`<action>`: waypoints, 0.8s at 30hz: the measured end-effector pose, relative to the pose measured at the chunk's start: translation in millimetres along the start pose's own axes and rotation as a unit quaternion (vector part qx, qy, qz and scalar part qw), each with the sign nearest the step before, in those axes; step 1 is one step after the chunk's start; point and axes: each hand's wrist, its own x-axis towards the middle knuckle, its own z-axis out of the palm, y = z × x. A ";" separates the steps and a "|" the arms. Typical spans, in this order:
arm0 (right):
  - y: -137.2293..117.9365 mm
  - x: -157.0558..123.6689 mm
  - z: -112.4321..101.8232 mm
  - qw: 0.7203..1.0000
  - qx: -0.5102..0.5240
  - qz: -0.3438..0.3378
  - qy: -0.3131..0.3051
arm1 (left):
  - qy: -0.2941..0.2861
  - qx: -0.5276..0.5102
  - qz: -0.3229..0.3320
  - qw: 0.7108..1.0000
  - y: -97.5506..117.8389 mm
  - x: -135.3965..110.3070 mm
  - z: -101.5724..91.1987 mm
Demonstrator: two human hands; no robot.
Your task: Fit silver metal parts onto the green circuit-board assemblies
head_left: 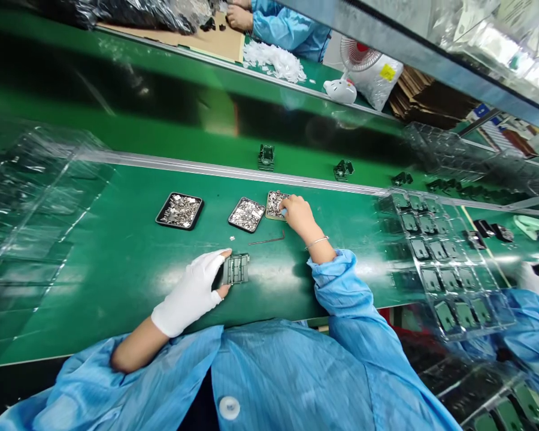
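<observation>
My left hand (193, 293), in a white glove with bare fingertips, grips a small grey ribbed part (236, 269) on the green table, thumb and fingers on its left side. My bare right hand (297, 214), with a thin bracelet on the wrist, reaches into the rightmost small tray of metal pieces (274, 204), its fingers curled down among the pieces. What the fingers pinch is hidden. A second tray of metal pieces (247, 214) lies just left of it, and a third black tray (179, 211) further left.
A thin bent tool (267, 240) lies between the hands. Clear plastic trays with dark parts (440, 263) stand at right, more clear trays (31, 197) at left. Small dark assemblies (266, 157) sit on the conveyor beyond. Another person's blue sleeves (278, 24) show at the far side, a gloved hand (536, 280) at right.
</observation>
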 end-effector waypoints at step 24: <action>-100.3 -94.2 24.2 0.862 0.283 -0.390 0.160 | -0.036 -0.418 -0.185 0.889 18.9 32.5 -40.1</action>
